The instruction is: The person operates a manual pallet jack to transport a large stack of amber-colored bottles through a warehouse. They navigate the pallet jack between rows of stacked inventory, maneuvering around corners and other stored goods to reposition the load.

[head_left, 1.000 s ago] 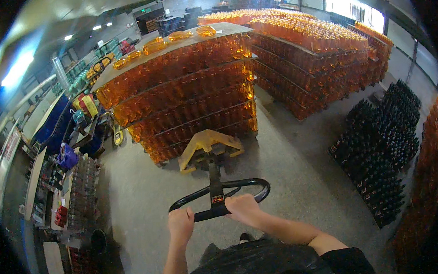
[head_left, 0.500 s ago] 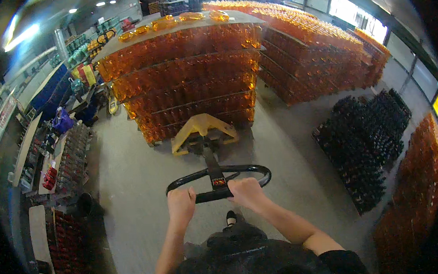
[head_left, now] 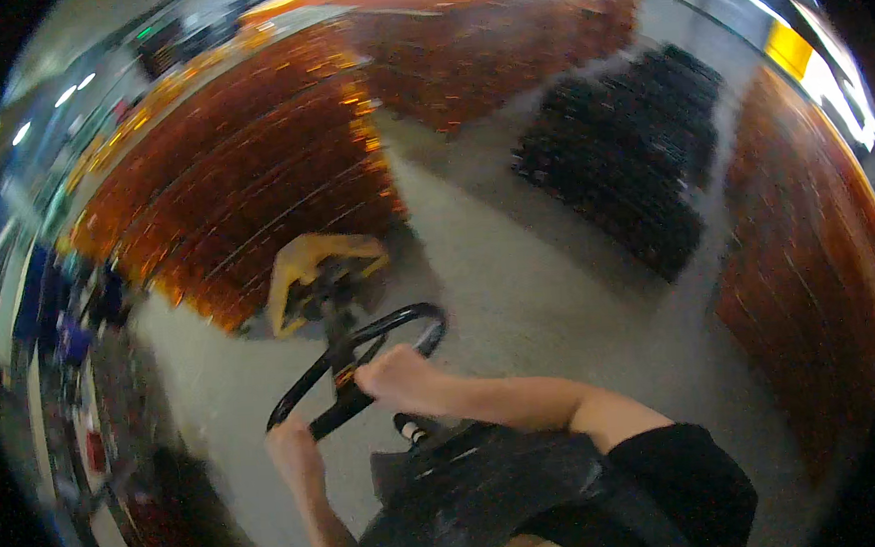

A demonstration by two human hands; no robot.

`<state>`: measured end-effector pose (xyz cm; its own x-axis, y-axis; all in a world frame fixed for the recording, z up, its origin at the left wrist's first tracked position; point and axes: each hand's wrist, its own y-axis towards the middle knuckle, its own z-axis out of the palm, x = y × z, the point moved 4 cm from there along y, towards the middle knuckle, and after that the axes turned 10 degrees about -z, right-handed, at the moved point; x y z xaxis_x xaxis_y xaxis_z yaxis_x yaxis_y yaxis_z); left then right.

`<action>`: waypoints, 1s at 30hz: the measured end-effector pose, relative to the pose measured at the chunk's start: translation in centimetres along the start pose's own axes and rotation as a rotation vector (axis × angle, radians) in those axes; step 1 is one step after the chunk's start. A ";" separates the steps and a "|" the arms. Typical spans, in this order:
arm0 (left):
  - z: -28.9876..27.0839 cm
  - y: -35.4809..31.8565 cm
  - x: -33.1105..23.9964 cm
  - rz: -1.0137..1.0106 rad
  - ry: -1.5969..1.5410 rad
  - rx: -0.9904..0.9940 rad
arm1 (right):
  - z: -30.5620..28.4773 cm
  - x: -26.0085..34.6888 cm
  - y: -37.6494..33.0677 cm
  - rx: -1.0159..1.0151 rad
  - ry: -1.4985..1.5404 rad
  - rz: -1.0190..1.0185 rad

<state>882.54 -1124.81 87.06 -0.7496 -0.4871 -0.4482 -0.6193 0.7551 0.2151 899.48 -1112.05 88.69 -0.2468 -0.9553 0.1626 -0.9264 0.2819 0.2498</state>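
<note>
Both of my hands are wrapped round the black loop handle [head_left: 415, 312] of a yellow pallet jack [head_left: 302, 264]. My left hand [head_left: 293, 448] closes on the lower left end of the loop. Nearer the middle, beside the handle's stem, my right hand [head_left: 396, 374] grips the same bar. Beyond the jack stands a tall load of amber bottles [head_left: 241, 165], stacked in several layers with sheets between them. The jack's forks are hidden beneath that load. Motion blurs the picture somewhat.
To the right, dark bottles [head_left: 630, 151] stand in a low block on the grey floor [head_left: 519, 289]. Another amber stack [head_left: 807, 261] rises at the far right, and a long one [head_left: 504, 49] at the back. Cluttered shelving [head_left: 74, 396] lines the left side.
My view has swung to the right, so the jack and its load now appear further left. The handle is tilted in the picture. Both hands keep their grip on it.
</note>
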 end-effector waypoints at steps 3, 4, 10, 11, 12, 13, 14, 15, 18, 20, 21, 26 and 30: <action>-2.4 -2.3 2.7 -0.085 -0.077 -0.050 | -0.6 3.0 0.1 -0.097 0.074 -0.041; -2.8 -2.9 3.1 -0.170 -0.047 -0.019 | -1.0 3.8 0.0 -0.058 0.063 -0.032; -4.4 -6.7 6.6 -0.237 0.234 0.281 | -2.5 8.4 -3.1 -0.048 0.040 -0.053; -4.0 -6.8 10.0 -0.047 0.474 0.208 | -2.7 9.4 -3.5 -0.060 0.093 -0.058; -3.3 -6.8 13.3 0.163 0.799 0.121 | -2.9 10.4 -4.0 -0.072 0.145 -0.053; -2.9 -6.7 16.9 0.345 1.137 0.009 | -3.0 11.6 -3.5 -0.039 0.098 -0.060; -2.0 -7.5 20.8 0.516 1.442 -0.074 | -3.7 13.0 -3.0 0.002 0.055 -0.064; -2.9 -6.8 20.3 0.431 1.225 0.007 | -4.5 13.9 -2.5 0.049 0.013 -0.056; -10.5 -9.2 17.1 0.140 0.610 0.272 | -7.4 18.2 -3.6 0.035 -0.073 -0.126; -13.3 -14.1 15.2 -0.122 0.216 0.485 | -8.9 20.5 -6.8 0.155 -0.047 -0.079; -14.4 -15.4 13.9 -0.162 0.137 0.487 | -9.5 21.1 -7.8 0.202 -0.034 -0.069; -16.6 -19.9 7.6 0.005 0.054 0.426 | -12.2 25.9 -11.6 0.223 -0.062 0.030; -20.8 -24.6 6.4 0.038 0.027 0.316 | -15.3 31.1 -13.3 0.226 -0.069 -0.028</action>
<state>888.15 -1155.59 96.96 -0.7794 -0.4642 -0.4208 -0.4905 0.8699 -0.0511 908.50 -1144.14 105.02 -0.2321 -0.9684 0.0909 -0.9713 0.2358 0.0322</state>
